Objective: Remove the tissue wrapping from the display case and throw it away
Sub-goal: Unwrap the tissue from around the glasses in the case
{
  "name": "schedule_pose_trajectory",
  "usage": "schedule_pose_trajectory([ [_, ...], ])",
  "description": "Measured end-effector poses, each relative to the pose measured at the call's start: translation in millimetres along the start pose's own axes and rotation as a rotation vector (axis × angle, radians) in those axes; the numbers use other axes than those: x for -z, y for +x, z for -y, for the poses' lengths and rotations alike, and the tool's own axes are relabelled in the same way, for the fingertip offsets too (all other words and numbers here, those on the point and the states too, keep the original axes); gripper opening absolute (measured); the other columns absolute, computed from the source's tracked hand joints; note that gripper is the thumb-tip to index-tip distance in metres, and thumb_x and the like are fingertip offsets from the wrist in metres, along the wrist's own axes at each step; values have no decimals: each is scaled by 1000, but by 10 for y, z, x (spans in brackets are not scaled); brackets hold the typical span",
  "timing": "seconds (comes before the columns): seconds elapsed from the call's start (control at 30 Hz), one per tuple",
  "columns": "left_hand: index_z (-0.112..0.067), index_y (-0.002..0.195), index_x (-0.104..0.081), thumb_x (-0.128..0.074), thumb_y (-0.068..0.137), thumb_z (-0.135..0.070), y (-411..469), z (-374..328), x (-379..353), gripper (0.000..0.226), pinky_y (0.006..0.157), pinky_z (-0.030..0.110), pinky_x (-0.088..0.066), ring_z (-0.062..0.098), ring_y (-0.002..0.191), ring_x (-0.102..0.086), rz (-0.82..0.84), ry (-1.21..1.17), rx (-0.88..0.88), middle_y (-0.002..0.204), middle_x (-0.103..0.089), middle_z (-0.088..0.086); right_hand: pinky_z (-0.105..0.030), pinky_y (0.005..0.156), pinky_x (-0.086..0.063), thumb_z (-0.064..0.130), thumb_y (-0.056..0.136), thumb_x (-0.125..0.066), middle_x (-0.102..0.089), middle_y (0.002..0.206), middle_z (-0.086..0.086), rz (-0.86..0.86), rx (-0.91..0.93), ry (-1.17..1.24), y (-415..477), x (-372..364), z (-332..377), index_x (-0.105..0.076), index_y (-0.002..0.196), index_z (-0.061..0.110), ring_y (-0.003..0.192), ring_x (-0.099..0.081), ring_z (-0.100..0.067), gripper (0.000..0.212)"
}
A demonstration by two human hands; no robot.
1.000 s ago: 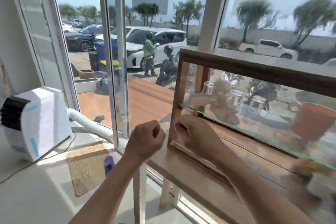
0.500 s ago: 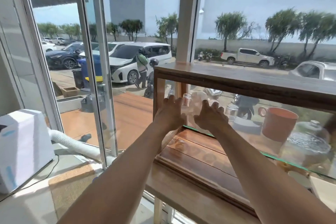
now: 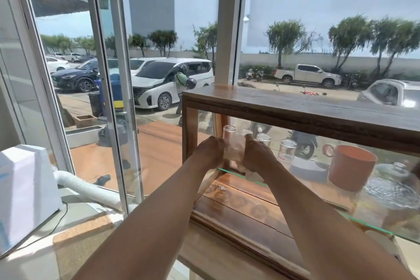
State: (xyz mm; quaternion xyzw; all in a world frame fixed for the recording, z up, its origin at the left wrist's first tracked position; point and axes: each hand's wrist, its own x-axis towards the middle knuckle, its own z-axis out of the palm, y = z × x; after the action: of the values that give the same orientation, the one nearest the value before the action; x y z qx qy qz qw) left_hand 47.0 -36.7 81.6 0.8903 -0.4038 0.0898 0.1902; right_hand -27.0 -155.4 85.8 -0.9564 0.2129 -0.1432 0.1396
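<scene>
A wooden display case [image 3: 295,109] with glass panels stands on a wooden counter by the window. Both my arms reach into its left end, over the glass shelf. My left hand [image 3: 210,151] and my right hand [image 3: 255,154] are side by side, both closed on a pale, translucent crumpled tissue wrapping [image 3: 234,151] held between them. The wrapping is blurred, and what it covers is hidden. A clear glass [image 3: 228,133] stands just behind the hands.
On the shelf to the right stand more clear glasses [image 3: 286,150], an orange mug [image 3: 351,167] and a glass lidded dish [image 3: 393,188]. A white appliance [image 3: 25,191] with a hose [image 3: 84,188] sits at left, beside a woven mat [image 3: 84,241]. Windows show a street.
My hands rose from the case's lower left corner into the case and closed together on the tissue wrapping. The camera view tilted upward.
</scene>
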Motion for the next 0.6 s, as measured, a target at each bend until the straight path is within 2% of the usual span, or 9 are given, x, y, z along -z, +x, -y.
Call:
schedule_pose_trajectory([
  [0.1, -3, 113, -69, -63, 85, 1, -12, 78, 22, 30, 85, 34, -55, 31, 101, -68, -21, 4, 73, 111, -71, 15, -45, 101, -46, 13, 86, -60, -54, 138, -22, 89, -28, -96, 108, 17, 14, -20, 149, 10, 126, -53, -39, 75],
  [0.17, -5, 113, -69, -64, 84, -1, -30, 124, 48, 29, 85, 33, -56, 29, 99, -68, -26, 13, 122, 110, -71, 13, -42, 102, -46, 15, 87, -54, -51, 142, -18, 181, -21, -185, 183, 25, 45, -27, 148, 12, 128, -51, -36, 67],
  [0.27, -8, 114, -68, -64, 82, -2, -62, 166, 71, 32, 85, 34, -59, 27, 96, -69, -29, 18, 152, 110, -72, 12, -35, 88, -49, 18, 88, -57, -62, 127, -13, 241, 9, -252, 239, 44, 86, -57, 127, 5, 114, -60, -31, 41],
  [0.33, -14, 125, -59, -62, 82, 0, -98, 164, 96, 45, 84, 36, -60, 27, 97, -69, -23, -17, 156, 113, -70, 10, -32, 76, -46, 22, 87, -62, -66, 118, -15, 198, 23, -232, 245, 43, 82, -63, 116, 3, 102, -63, -31, 34],
  [0.4, -23, 138, -48, -58, 84, 2, -145, 155, 122, 61, 83, 36, -59, 29, 99, -68, 12, -35, 145, 116, -68, 9, -30, 70, -42, 24, 85, -68, -68, 111, -15, 154, 19, -213, 224, 40, 73, -65, 111, 2, 85, -58, -28, 35],
  [0.43, -23, 138, -50, -57, 85, 2, -162, 142, 137, 60, 83, 35, -57, 30, 101, -68, 35, -14, 134, 116, -67, 8, -29, 69, -42, 24, 83, -70, -68, 108, -15, 138, 15, -198, 213, 28, 67, -66, 110, 2, 79, -55, -26, 35],
  [0.5, -12, 118, -66, -54, 86, 1, -187, 119, 162, 37, 76, 31, -53, 29, 100, -68, 50, 38, 125, 109, -71, 10, -30, 67, -44, 21, 80, -73, -69, 103, -17, 103, 24, -165, 177, 10, 60, -67, 106, 1, 75, -54, -25, 34],
  [0.53, -7, 106, -70, -54, 86, 1, -209, 105, 181, 28, 73, 29, -52, 28, 96, -69, 37, 33, 140, 103, -72, 12, -30, 67, -44, 21, 79, -73, -69, 102, -17, 92, 32, -156, 151, 14, 66, -68, 105, 1, 75, -54, -25, 33],
  [0.6, -1, 97, -71, -54, 85, 0, -250, 88, 225, 21, 69, 26, -47, 28, 92, -68, -2, -19, 161, 98, -72, 16, -30, 67, -45, 21, 78, -74, -68, 97, -17, 64, 38, -125, 106, 35, 74, -68, 101, 0, 76, -57, -27, 32],
])
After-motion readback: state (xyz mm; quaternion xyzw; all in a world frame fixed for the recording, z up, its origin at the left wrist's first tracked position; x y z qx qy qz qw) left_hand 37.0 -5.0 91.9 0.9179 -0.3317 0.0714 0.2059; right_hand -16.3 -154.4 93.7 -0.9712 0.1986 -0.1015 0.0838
